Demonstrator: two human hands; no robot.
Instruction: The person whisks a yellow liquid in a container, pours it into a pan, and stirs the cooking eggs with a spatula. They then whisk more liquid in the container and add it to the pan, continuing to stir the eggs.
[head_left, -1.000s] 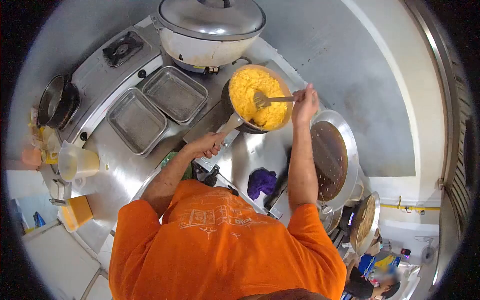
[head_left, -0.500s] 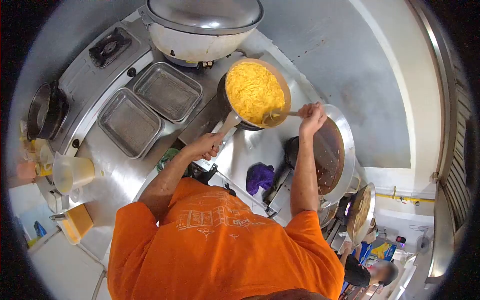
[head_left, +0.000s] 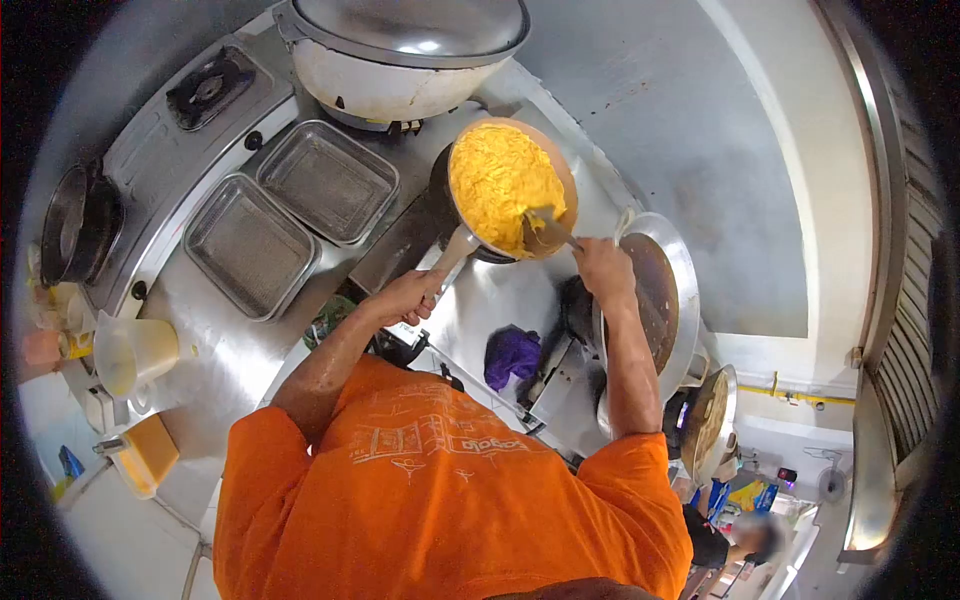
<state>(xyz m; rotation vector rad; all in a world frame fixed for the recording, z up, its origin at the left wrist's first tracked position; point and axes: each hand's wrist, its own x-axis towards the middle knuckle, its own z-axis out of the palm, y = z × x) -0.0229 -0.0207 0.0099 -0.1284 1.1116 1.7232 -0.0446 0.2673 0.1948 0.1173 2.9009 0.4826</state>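
The left grip (head_left: 408,298) is clasping the pale handle (head_left: 459,246) of a round, beige-lined pan (head_left: 563,185); the right grip (head_left: 606,268) is grasping a grey, long-handled spatula (head_left: 548,227) inside the pan, where yellow, egg-like food (head_left: 500,178) is lying. Steadying the handle is likely helping scraping.

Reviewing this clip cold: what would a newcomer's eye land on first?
Probably the bright yellow, egg-like food in the pan at upper centre, with the left hand on its handle and the right hand holding a utensil in it. Next, the orange shirt filling the lower middle, and the crumpled purple cloth below the pan, between the forearms.
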